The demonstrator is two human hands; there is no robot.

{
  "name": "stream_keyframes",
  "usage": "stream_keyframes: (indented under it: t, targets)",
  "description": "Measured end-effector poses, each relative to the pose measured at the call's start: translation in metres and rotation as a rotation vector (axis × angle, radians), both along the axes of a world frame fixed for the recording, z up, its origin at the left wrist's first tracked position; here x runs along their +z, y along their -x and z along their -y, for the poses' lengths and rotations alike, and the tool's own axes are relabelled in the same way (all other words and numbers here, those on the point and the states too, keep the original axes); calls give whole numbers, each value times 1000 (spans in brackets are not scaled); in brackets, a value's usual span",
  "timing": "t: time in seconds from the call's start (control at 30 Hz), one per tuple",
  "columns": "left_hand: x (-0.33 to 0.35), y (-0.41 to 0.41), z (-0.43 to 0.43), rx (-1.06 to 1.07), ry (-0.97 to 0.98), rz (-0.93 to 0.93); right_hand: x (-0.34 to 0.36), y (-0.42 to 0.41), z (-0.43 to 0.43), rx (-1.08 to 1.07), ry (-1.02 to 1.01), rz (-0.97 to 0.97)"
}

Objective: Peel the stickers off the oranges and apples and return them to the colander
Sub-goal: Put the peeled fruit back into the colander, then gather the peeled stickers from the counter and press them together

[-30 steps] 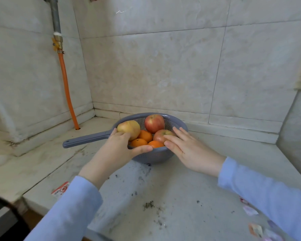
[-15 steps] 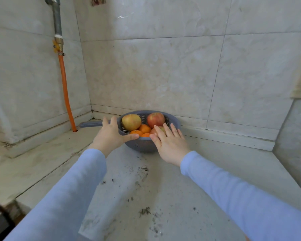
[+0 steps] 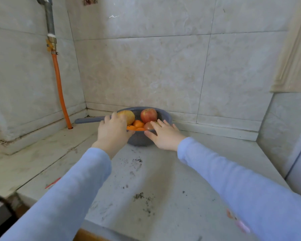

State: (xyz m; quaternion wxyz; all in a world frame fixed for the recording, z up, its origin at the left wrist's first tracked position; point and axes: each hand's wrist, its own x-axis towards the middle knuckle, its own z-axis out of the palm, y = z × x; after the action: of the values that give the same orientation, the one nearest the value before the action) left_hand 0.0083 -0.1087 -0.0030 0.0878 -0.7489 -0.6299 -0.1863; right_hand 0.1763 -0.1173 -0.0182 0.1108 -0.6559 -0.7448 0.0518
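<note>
A grey colander [image 3: 139, 140] with a long handle [image 3: 89, 120] stands on the stone counter near the back corner. It holds a yellowish apple [image 3: 129, 116], a red apple [image 3: 149, 115], a third apple [image 3: 148, 126] and small oranges [image 3: 138, 124]. My left hand [image 3: 112, 132] rests against the colander's left rim by the handle, with its thumb lying along the front rim. My right hand [image 3: 163, 134] touches the right front of the rim with fingers spread and straight. Neither hand holds any fruit. I cannot make out stickers on the fruit.
An orange hose [image 3: 59, 87] runs down the left wall into the counter. Tiled walls close in behind and to the right of the colander. Paper scraps [image 3: 240, 225] lie at the front right and a red scrap [image 3: 53, 182] at the left. Dark crumbs dot the counter [image 3: 142, 197].
The colander has slid away from me toward the back wall, with both hands staying on its rim. My arms now stretch further out.
</note>
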Motion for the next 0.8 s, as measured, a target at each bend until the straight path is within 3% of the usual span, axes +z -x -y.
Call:
stream_keyframes:
  t: [0.1, 0.23, 0.53, 0.8]
  targets:
    - [0, -21, 34, -236, 16, 268, 13, -13, 47, 37, -46, -116]
    - [-13, -52, 92, -418, 170, 372, 6, -45, 125, -109, 41, -192]
    - [-57, -108, 148, -666, 329, 252, -34, -107, 242, -408, -90, -329]
    - [-76, -135, 161, -702, 331, 131, -77, -103, 255, -516, -220, -361]
